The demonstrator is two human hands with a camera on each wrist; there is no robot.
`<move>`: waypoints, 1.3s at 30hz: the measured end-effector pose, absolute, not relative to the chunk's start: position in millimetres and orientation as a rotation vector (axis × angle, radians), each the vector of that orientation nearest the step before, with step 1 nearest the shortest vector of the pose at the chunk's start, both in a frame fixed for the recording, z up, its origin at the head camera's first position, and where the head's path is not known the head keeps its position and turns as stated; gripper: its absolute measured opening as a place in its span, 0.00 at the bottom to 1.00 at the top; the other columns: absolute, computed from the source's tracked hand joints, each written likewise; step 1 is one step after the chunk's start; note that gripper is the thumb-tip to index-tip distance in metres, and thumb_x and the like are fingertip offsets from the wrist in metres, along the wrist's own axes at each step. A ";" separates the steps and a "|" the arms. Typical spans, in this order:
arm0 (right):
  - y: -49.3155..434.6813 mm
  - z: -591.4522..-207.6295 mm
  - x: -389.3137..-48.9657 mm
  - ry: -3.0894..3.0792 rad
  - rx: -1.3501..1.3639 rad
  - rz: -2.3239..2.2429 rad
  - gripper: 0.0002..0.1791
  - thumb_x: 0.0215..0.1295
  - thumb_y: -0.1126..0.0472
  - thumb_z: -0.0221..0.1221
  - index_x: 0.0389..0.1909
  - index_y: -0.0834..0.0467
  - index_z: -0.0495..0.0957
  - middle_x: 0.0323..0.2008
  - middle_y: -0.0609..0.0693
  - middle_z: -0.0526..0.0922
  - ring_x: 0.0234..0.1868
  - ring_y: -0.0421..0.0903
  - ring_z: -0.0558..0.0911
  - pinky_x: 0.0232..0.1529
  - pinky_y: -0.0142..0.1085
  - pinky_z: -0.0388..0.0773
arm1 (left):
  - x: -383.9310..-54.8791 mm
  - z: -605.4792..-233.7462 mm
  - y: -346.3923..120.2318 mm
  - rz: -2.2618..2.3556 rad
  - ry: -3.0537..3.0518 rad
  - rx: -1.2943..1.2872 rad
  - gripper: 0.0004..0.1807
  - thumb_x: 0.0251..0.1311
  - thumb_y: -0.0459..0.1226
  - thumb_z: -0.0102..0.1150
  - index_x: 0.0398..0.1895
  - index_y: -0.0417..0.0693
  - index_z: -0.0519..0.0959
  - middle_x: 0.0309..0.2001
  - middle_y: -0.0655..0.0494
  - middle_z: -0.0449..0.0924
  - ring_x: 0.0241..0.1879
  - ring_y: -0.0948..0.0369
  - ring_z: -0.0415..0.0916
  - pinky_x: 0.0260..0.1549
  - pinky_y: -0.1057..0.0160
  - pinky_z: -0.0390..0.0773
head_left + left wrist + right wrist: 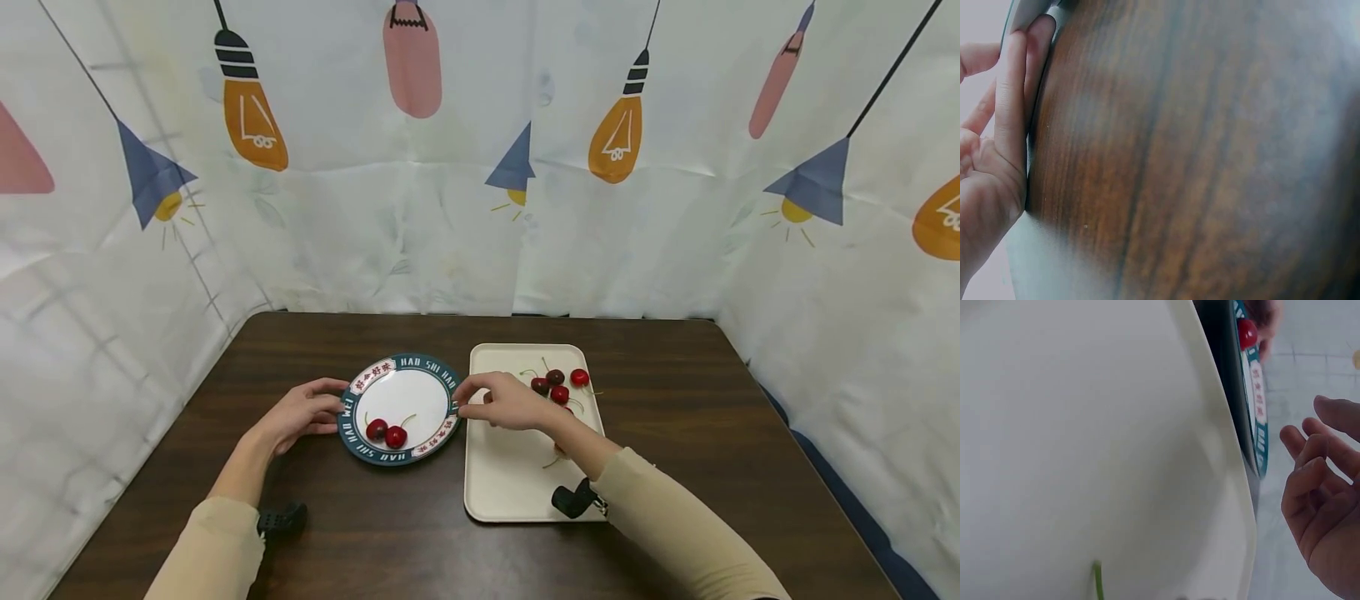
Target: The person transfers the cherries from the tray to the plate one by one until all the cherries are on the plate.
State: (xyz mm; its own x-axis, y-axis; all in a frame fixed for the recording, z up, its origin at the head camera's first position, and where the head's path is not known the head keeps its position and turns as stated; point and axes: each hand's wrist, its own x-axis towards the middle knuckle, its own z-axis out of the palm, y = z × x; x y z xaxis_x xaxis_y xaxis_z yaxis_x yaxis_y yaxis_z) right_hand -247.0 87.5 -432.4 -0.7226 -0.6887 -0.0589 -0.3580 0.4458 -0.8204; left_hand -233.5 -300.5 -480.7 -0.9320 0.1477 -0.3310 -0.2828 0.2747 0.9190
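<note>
Beige sleeves (pixel 686 521) lead to two bare hands, set on opposite sides of one plate. The left hand (pixel 303 412) has its fingers fairly straight and touching the rim, some reaching low at the edge; it does not close round anything. The right hand (pixel 510 402) is half open at the opposite rim, its fingers loosely bent with nothing visibly held; whether it touches the rim I cannot tell.

Between them sits the round white plate with a teal, lettered border (pixel 412 396). Two glossy dark-red cherries with stems (pixel 396 437) lie on it, on the side nearer the left hand. Whether the plate rests fully on the table is unclear.

Under the right hand and forearm lies a cream rectangular tray with rounded corners (pixel 510 483), and more red cherries (pixel 559 395) lie on it just beyond that hand, some partly hidden by the arm. A dark brown wood-grain table (pixel 750 467) spreads around both hands.

The step looks like steadying or adjusting the plate, with cherries split between plate and tray. The next move probably calls for an even hold at both rims, keeping the plate level so the round fruit does not roll.
</note>
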 end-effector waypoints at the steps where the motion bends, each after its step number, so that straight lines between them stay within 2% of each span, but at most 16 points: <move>1: 92.1 -431.5 -247.6 2.326 -0.873 -1.176 0.17 0.72 0.57 0.63 0.56 0.60 0.81 0.47 0.44 0.83 0.32 0.48 0.80 0.31 0.37 0.83 | -233.8 -480.9 -300.6 1.698 2.199 -0.121 0.31 0.72 0.38 0.58 0.74 0.38 0.64 0.53 0.42 0.75 0.41 0.53 0.80 0.44 0.58 0.86; 9: 130.2 -428.2 -254.0 2.397 -0.805 -1.206 0.16 0.73 0.57 0.62 0.56 0.60 0.81 0.48 0.47 0.83 0.30 0.57 0.82 0.30 0.39 0.80 | -235.0 -481.7 -301.4 1.706 2.192 -0.125 0.31 0.72 0.37 0.58 0.74 0.36 0.63 0.52 0.42 0.75 0.40 0.54 0.80 0.43 0.58 0.86; 16: 163.6 -432.8 -257.2 2.431 -0.707 -1.293 0.17 0.74 0.56 0.60 0.56 0.62 0.81 0.49 0.51 0.83 0.27 0.55 0.79 0.27 0.38 0.77 | -234.2 -480.5 -301.8 1.697 2.191 -0.128 0.31 0.72 0.37 0.58 0.74 0.37 0.63 0.54 0.42 0.74 0.41 0.54 0.80 0.43 0.59 0.86; 23: 191.7 -441.6 -261.9 2.427 -0.641 -1.366 0.17 0.76 0.57 0.59 0.58 0.64 0.80 0.47 0.61 0.82 0.23 0.54 0.73 0.22 0.36 0.74 | -234.3 -480.4 -301.7 1.687 2.194 -0.132 0.31 0.72 0.37 0.58 0.74 0.37 0.63 0.55 0.41 0.72 0.41 0.53 0.79 0.43 0.59 0.86; 26: 202.4 -444.5 -263.3 2.442 -0.583 -1.384 0.18 0.75 0.56 0.60 0.58 0.62 0.80 0.46 0.59 0.82 0.21 0.50 0.71 0.21 0.36 0.72 | -235.1 -480.1 -300.9 1.696 2.190 -0.133 0.31 0.72 0.37 0.58 0.74 0.37 0.64 0.54 0.42 0.73 0.41 0.53 0.79 0.42 0.59 0.86; 31: 216.3 -446.9 -264.3 2.464 -0.491 -1.435 0.18 0.75 0.54 0.60 0.58 0.60 0.80 0.40 0.61 0.80 0.21 0.48 0.70 0.20 0.37 0.71 | -234.8 -480.6 -301.3 1.700 2.198 -0.117 0.31 0.72 0.37 0.58 0.74 0.37 0.64 0.52 0.42 0.74 0.40 0.53 0.79 0.42 0.59 0.86; 39: 232.0 -457.0 -264.5 2.501 -0.294 -1.584 0.19 0.77 0.57 0.58 0.61 0.64 0.77 0.41 0.67 0.79 0.21 0.46 0.68 0.20 0.36 0.70 | -231.0 -480.7 -301.6 1.707 2.198 -0.116 0.31 0.72 0.37 0.58 0.74 0.37 0.64 0.51 0.42 0.74 0.40 0.53 0.79 0.43 0.58 0.86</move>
